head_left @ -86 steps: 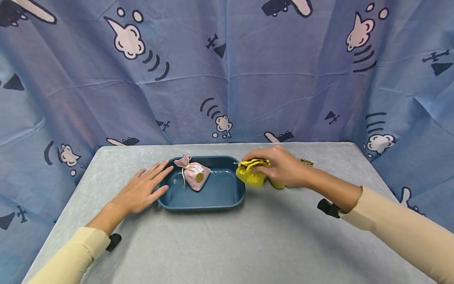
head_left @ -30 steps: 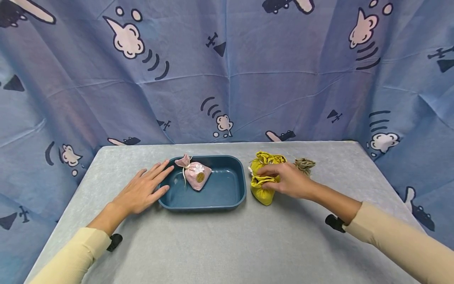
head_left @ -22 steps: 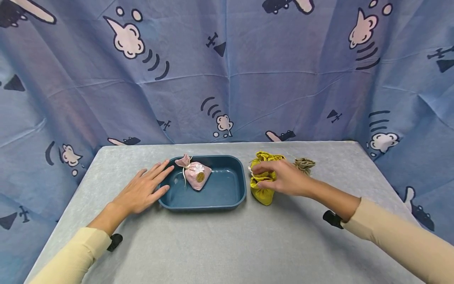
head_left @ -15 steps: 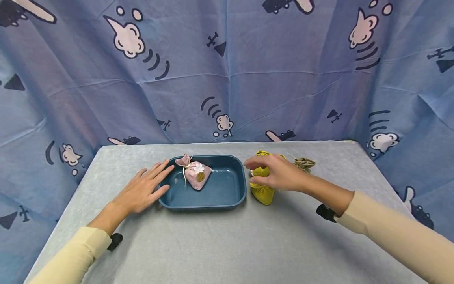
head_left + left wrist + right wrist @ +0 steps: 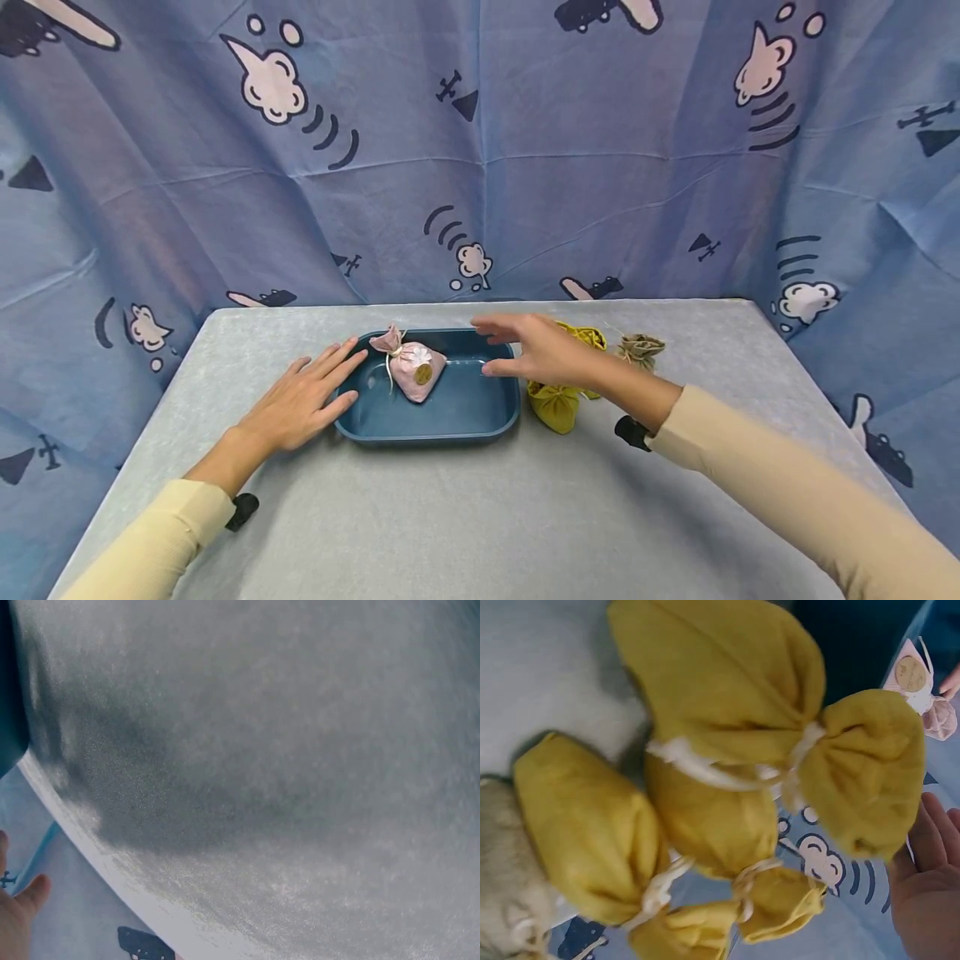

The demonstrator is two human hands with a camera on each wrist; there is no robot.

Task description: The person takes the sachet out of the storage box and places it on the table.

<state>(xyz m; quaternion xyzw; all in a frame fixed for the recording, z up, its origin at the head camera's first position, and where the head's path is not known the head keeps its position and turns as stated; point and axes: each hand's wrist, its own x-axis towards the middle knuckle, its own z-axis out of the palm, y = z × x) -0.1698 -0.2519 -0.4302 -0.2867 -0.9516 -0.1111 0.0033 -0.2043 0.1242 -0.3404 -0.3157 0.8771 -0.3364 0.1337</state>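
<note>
Right hand (image 5: 536,354), fingers spread and holding nothing, over the dark blue plastic tray (image 5: 480,421) holding a pink cloth drawstring pouch (image 5: 416,371); left hand (image 5: 300,404) flat on grey desk (image 5: 450,517), touching rim; yellow cloth pouches (image 5: 558,404) beside tray are best pinched at the tied neck.

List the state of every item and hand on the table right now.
Pink pouch: tied shut, lying in the tray.
Blue tray: holds one pouch.
Yellow pouches: tied, bunched beside the tray.
Beige pouch: tied, on the table.
Left hand: flat, touching the tray.
Right hand: open, empty, over the tray.
</note>
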